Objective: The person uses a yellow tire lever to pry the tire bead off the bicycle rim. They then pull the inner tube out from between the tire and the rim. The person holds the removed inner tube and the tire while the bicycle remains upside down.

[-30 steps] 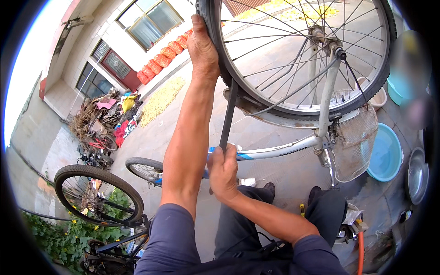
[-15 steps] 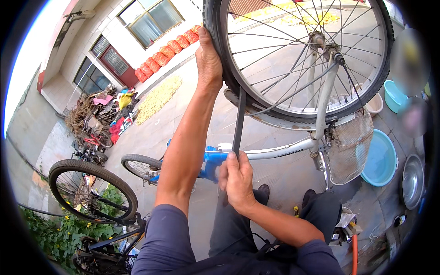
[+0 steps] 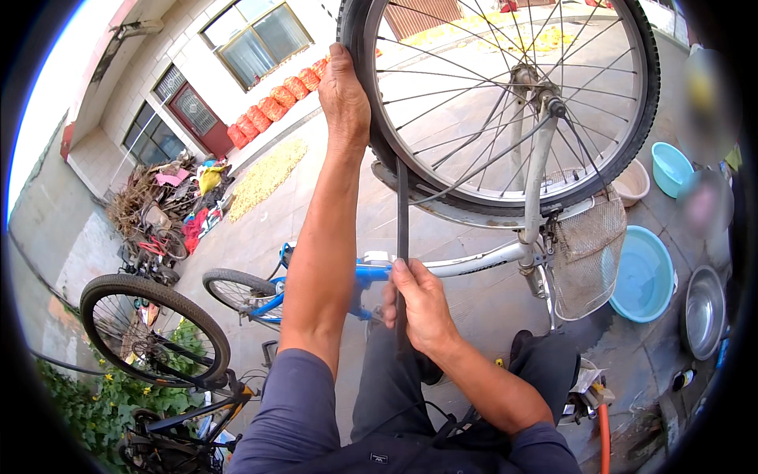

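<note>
Both hands are on the job, one high and one low. The left hand (image 3: pixel 345 93) is laid flat over the tyre (image 3: pixel 359 47) at the left edge of the wheel (image 3: pixel 505 103), fingers curled around the tread and gripping it. The right hand (image 3: pixel 418 304) sits well below it, fist closed around a black strip (image 3: pixel 402 213), which looks like an inner tube, though I cannot tell for sure. The strip's long axis runs nearly straight up from the right fist to the rim, meeting it just below and slightly right of the left hand. So the strip stands between the two hands, taut and close to vertical, with the right hand at its lower end and the left nearer the point where it enters the tyre. The fork (image 3: pixel 535 182) stands right of both hands, and a wire basket (image 3: pixel 588 253) hangs further right of the right fist.
</note>
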Motion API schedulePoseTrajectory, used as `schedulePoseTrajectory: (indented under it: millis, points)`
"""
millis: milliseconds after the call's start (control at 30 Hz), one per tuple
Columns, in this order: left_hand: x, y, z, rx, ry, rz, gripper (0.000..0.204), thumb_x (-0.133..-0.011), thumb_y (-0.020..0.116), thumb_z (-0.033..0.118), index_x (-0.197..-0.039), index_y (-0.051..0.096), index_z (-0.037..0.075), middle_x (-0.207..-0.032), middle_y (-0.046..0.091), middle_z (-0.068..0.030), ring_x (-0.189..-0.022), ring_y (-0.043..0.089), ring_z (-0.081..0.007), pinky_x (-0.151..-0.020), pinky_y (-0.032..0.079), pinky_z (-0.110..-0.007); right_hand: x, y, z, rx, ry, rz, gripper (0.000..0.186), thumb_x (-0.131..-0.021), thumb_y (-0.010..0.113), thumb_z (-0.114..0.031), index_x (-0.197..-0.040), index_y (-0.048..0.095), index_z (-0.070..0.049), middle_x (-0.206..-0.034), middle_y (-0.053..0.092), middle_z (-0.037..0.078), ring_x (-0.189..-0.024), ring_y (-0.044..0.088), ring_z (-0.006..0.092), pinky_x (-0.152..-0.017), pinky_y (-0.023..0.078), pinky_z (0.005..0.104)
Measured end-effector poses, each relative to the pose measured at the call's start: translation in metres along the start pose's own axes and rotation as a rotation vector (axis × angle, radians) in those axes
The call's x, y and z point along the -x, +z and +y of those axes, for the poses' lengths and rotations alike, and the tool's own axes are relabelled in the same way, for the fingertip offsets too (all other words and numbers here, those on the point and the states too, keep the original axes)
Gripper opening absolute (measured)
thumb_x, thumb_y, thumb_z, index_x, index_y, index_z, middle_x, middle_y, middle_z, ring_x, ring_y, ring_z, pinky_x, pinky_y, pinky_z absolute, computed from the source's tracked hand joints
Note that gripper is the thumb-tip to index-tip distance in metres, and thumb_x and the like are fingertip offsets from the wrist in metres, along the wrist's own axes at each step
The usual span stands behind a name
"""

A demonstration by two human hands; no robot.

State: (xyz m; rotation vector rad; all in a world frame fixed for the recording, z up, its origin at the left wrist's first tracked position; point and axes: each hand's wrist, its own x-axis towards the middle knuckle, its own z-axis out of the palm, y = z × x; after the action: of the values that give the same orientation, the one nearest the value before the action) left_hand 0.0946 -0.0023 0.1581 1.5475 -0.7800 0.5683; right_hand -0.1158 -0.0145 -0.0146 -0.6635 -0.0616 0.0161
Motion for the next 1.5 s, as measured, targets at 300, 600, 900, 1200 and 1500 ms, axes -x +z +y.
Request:
schedulePoseTrajectory:
  millis: [300,600,900,1200,1500]
  points:
    - [-0.003,-0.002,-0.007,0.101,-0.067,-0.032,0.075,-0.082,0.039,0.077,-0.08,0.058,0.004,-0.063,0.048,0.0001,-0.056,0.047,-0.0085,-0.048,0.04,-0.026,-0.026,0.003,0.033,-0.13,0.076,-0.224,0.03,-0.096,0.051,-0.039,-0.092,0.046,-0.009,-0.073,0.056,0.003,-0.063,0.057,0.0128,-0.061,0.052,0.0289]
    - [-0.001,-0.007,-0.029,0.157,-0.123,-0.08,0.084,-0.078,0.04,0.079,-0.098,0.059,0.0,-0.073,0.054,-0.0011,-0.065,0.053,-0.0087,-0.054,0.044,-0.025,-0.03,0.025,0.029,-0.278,0.147,-0.425,0.025,-0.099,0.046,-0.032,-0.096,0.054,-0.009,-0.085,0.061,0.007,-0.079,0.059,0.0192,-0.079,0.049,0.0388]
    - [0.027,-0.006,-0.022,0.179,-0.058,-0.045,0.083,-0.081,0.04,0.078,-0.105,0.057,0.001,-0.08,0.054,-0.0001,-0.071,0.052,-0.0072,-0.063,0.045,-0.022,-0.02,0.007,0.013,-0.118,0.017,0.098,0.025,-0.091,0.062,-0.029,-0.099,0.053,-0.007,-0.079,0.058,0.004,-0.057,0.055,0.0106,-0.047,0.047,0.0261]
    - [0.028,0.006,-0.026,-0.071,0.163,0.152,0.065,-0.083,0.053,0.067,-0.094,0.05,0.004,-0.072,0.05,-0.0025,-0.06,0.056,-0.0103,-0.053,0.05,-0.024,-0.017,-0.008,0.004,0.238,-0.118,0.27,0.03,-0.097,0.05,-0.031,-0.104,0.051,-0.002,-0.069,0.047,0.0,-0.047,0.038,0.0044,-0.038,0.031,0.0218]
    - [0.019,0.0,-0.021,-0.022,0.174,0.085,0.063,-0.084,0.055,0.064,-0.094,0.056,0.002,-0.075,0.052,0.0004,-0.067,0.048,-0.0071,-0.059,0.042,-0.023,0.037,0.006,0.016,0.349,-0.094,0.111,0.025,-0.097,0.053,-0.028,-0.096,0.053,-0.004,-0.062,0.045,-0.004,-0.051,0.04,0.0032,-0.045,0.034,0.0192]
